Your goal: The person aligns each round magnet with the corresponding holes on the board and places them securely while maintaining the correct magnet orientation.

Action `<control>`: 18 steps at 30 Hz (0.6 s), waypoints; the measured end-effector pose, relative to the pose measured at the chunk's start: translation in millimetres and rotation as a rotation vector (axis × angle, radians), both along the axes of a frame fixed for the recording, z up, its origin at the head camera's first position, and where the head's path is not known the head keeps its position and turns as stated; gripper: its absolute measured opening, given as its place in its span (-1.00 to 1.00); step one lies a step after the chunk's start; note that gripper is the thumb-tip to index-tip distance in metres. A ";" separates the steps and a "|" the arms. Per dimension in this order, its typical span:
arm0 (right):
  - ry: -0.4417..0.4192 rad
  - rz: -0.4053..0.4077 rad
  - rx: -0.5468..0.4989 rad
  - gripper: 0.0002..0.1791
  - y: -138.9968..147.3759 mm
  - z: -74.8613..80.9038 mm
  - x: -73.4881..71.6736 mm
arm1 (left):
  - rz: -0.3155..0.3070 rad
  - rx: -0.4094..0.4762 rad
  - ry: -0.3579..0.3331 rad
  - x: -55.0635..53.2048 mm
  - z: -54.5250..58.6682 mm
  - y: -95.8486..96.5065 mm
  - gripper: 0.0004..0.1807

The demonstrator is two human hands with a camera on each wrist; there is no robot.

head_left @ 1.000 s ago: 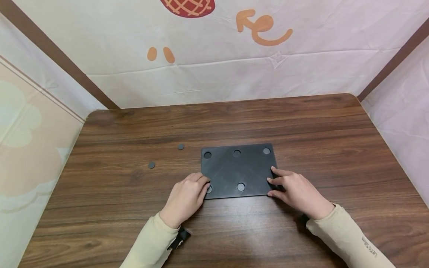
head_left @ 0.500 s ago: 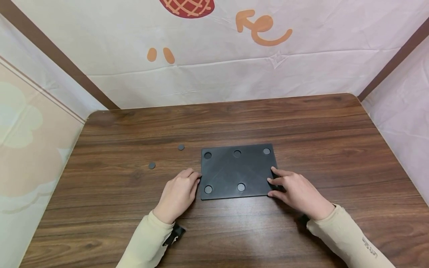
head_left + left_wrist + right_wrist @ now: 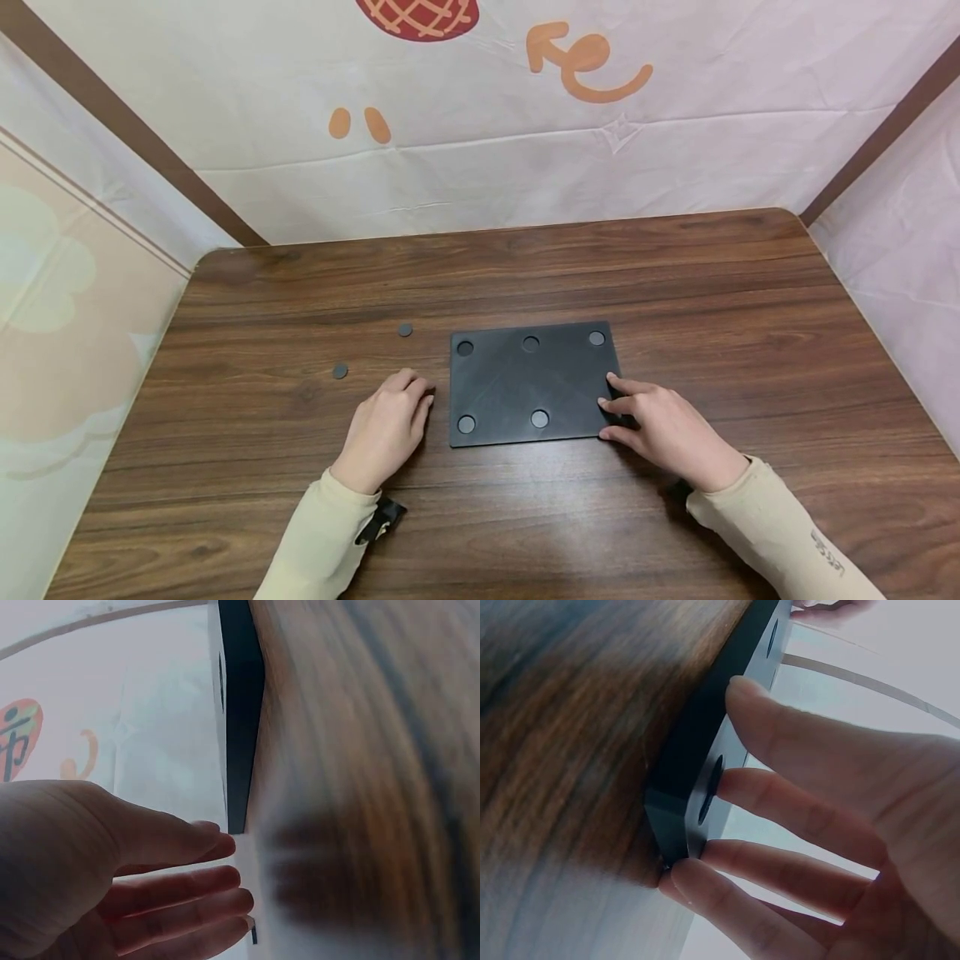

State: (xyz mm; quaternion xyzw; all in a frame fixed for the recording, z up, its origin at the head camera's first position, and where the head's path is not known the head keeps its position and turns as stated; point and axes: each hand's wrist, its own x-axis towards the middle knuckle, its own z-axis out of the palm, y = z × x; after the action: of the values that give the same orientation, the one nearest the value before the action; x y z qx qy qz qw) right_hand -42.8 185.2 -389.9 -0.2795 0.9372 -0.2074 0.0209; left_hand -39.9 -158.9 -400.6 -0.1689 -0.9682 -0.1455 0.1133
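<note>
A black rectangular board (image 3: pixel 510 375) with round recesses lies on the wooden table. Lighter grey discs show in its far right, near left and near middle recesses; the far left recess (image 3: pixel 465 348) looks darker. My right hand (image 3: pixel 663 423) holds the board at its near right corner, thumb at the front edge and fingers over the top and right side. Those fingers cover the near right recess in the head view. Left of the board, my left hand (image 3: pixel 384 429) is apart from it, fingers loosely bent with nothing in them. Beyond that hand lie two loose grey discs, one nearer (image 3: pixel 341 371) and one farther (image 3: pixel 406 330).
A pale cloth backdrop (image 3: pixel 480 183) with printed shapes hangs behind the wooden table (image 3: pixel 712 283). Similar cloth panels (image 3: pixel 900 208) close in both sides. Dark straps show under both sleeves at the wrists.
My left hand has let go of the board's near left corner and moved left, uncovering the disc in that recess. The right hand stays put on the board.
</note>
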 end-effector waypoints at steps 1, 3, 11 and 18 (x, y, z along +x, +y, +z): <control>0.000 0.000 0.001 -0.65 0.0 -0.1 -0.1 | 0.005 0.001 0.002 -0.4 0.3 -1.1 -0.91; 0.000 0.001 0.002 -0.65 0.2 -0.3 -0.2 | 0.019 0.003 -0.002 -1.1 1.1 -3.5 -0.90; 0.001 -0.003 0.001 -0.65 0.6 -0.8 0.0 | 0.062 0.020 -0.045 -4.3 7.0 -13.2 -0.87; 0.001 -0.002 -0.001 -0.65 0.9 -1.0 -0.1 | 0.082 0.018 -0.054 -6.0 7.5 -19.5 -0.85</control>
State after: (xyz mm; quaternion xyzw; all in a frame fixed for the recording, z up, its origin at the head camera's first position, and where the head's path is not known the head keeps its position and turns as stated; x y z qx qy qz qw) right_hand -42.9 186.1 -390.9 -0.2784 0.9375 -0.2077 0.0202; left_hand -45.9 -178.3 -393.1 -0.1239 -0.9757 -0.1539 0.0946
